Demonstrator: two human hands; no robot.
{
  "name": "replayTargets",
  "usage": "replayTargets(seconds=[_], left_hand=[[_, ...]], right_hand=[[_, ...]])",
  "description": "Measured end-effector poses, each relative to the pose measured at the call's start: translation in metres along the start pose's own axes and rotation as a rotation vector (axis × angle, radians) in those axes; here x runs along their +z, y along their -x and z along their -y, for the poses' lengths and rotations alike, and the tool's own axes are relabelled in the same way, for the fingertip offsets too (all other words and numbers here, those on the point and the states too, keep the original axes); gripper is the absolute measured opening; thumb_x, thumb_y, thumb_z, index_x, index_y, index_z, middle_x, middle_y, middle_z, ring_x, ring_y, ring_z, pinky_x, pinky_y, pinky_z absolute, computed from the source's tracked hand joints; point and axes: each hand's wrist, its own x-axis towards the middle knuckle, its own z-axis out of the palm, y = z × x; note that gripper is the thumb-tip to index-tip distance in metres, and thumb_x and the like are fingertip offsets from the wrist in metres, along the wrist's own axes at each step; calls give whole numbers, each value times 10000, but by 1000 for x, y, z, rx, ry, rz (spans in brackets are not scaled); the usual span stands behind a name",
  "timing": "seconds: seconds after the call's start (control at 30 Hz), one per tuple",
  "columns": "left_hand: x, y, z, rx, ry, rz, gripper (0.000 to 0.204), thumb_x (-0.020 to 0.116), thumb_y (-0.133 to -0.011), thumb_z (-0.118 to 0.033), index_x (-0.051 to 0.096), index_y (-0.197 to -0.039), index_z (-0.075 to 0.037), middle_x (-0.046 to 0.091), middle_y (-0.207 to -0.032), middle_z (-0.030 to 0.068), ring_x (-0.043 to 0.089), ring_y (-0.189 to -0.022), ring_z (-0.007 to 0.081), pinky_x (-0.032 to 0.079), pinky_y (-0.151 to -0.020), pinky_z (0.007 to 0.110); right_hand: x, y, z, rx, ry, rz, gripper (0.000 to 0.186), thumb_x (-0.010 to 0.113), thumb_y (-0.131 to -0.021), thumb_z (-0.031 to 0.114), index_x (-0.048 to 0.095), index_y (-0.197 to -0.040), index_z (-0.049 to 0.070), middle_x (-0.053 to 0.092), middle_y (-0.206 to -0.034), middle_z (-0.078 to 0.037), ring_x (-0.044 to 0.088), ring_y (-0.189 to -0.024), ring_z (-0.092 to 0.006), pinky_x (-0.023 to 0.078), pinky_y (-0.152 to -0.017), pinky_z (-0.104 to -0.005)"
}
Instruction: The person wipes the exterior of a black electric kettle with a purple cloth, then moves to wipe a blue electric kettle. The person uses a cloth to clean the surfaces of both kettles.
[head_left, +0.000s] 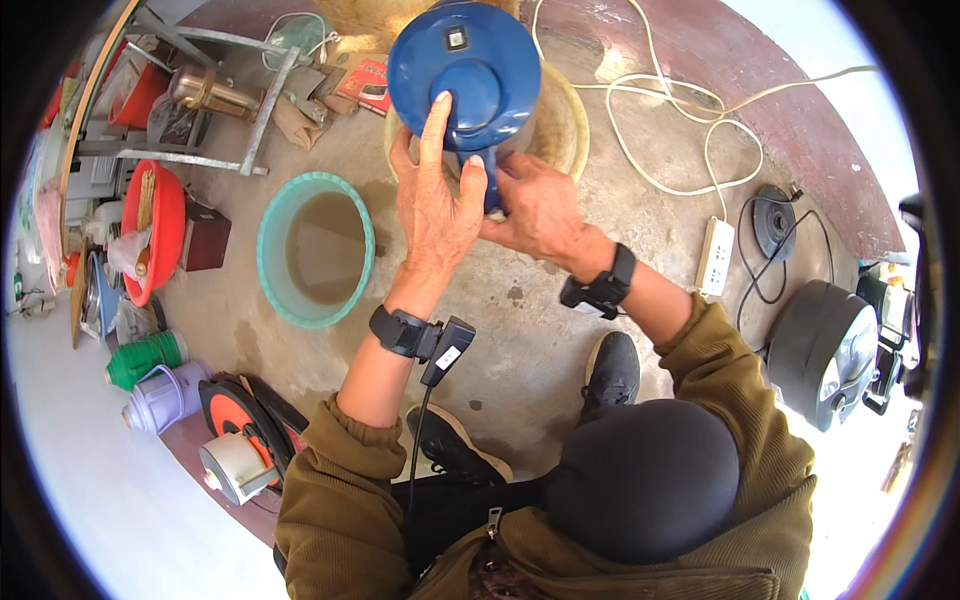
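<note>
A blue electric kettle [410,60] with a round lid and a blue handle is at the top centre, over a yellowish bucket [572,130] that it partly hides. My right hand [545,210] is closed around the kettle's handle; some of its fingers are hidden. My left hand [437,205] lies against the kettle from the left. Its index finger is stretched onto the lid, the thumb points up beside the handle, and the other fingers are partly covered. A turquoise basin [368,235] with murky brown water stands on the floor, left of my left hand.
A white power strip [714,257] and its looping cable lie to the right, near a round black kettle base [774,222]. A dark, rounded appliance [815,345] stands beyond. On the left are a metal rack [262,115], a red basin [172,225] and an orange-black cable reel [235,420].
</note>
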Motion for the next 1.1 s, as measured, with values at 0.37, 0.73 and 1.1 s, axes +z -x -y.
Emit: replayTargets(seconds=[0.37,0.73,1.1], left_hand=[[-18,27,70,84,-677,395,434,685,-770,-103,729,-1200,-68,628,-1315,122,573,-1310,287,462,-1048,580],[22,42,71,446,-734,460,20,680,-781,-40,685,-777,-21,648,-807,73,646,-836,244,454,-892,417],[79,69,31,529,-847,481,46,703,-717,-15,678,-711,-52,627,-752,100,635,-756,224,454,-841,366]], right_hand=[[-76,-5,-56,-20,-71,340,291,748,-721,262,711,-925,58,699,-1026,-133,684,-932,-346,584,-825,-414],[-124,-32,-114,53,48,441,531,641,-767,284,623,-1224,15,627,-1110,-153,641,-994,-362,536,-874,-451],[-125,-71,-178,-69,270,402,590,701,-904,421,539,-1313,28,564,-1253,-165,578,-1177,-423,499,-943,-487]])
